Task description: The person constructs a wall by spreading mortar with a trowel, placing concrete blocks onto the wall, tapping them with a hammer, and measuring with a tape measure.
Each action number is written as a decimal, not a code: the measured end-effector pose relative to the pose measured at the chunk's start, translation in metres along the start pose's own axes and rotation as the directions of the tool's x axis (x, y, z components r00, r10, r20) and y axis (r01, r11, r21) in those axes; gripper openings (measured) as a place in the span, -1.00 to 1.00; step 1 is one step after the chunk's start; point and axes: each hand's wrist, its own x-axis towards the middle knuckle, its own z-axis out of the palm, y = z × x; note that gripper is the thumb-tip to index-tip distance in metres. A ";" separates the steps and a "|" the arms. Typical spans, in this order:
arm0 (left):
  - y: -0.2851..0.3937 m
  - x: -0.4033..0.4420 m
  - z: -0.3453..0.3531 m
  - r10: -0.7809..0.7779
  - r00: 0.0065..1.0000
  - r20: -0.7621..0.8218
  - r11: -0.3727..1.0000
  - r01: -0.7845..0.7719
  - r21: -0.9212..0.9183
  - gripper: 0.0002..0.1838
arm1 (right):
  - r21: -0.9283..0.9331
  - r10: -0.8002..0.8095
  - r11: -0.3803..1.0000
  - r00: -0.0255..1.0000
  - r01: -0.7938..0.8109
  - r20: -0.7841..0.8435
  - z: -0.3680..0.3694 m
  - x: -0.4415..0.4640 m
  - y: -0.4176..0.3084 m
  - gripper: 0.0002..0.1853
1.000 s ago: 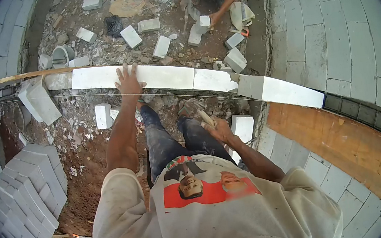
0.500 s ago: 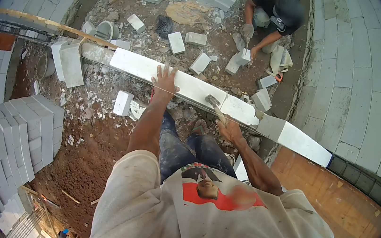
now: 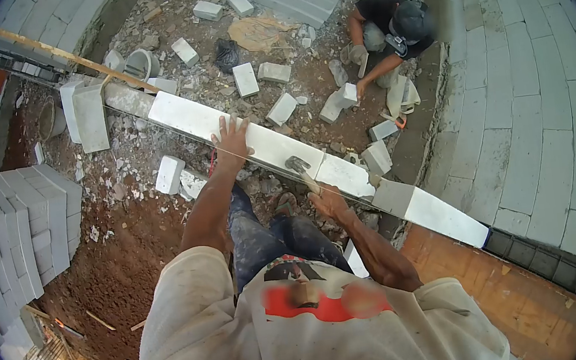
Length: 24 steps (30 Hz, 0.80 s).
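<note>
- The right hand [image 3: 330, 202] is gripping a hammer [image 3: 310, 181], which has been rising from the near side; its head is now overlapping the long white block [image 3: 183, 116], bringing tool and work together.
- The left hand [image 3: 231, 142] is lying spread on that block, atop the low wall.
- A shorter block [image 3: 345, 173] is bounding its right end; reddish soil [image 3: 126, 293] is likely offering elbow room.

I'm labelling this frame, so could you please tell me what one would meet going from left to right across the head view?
Stack of pale grey rectangular blocks, white rectangular block on the ground, person's bare left hand, grey hammer-like tool head, person's bare right hand, flat orange-brown wooden panel.
</note>
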 end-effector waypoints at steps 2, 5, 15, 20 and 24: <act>-0.004 0.005 0.002 -0.008 1.000 -0.006 1.000 0.008 -0.004 0.14 | -0.071 0.023 0.997 0.999 -0.026 -0.047 -0.008 0.003 -0.006 -0.57; -0.004 0.004 0.004 -0.003 0.999 -0.033 1.000 0.003 0.008 0.16 | 0.129 -0.072 0.988 0.989 0.088 -0.126 -0.004 -0.009 -0.008 -0.58; -0.001 0.003 -0.004 0.004 1.000 0.014 1.000 -0.003 -0.027 0.13 | -0.106 0.049 0.993 0.999 -0.049 -0.004 0.001 -0.007 0.029 -0.59; -0.004 0.009 0.006 0.060 0.998 0.009 0.998 -0.060 0.013 0.17 | 0.120 0.182 0.978 0.980 -0.173 -0.074 -0.006 -0.117 0.019 -0.49; -0.002 0.007 0.001 0.034 0.999 0.038 0.998 -0.036 0.049 0.17 | 0.195 0.311 0.940 0.940 -0.282 -0.141 0.006 -0.229 0.033 -0.50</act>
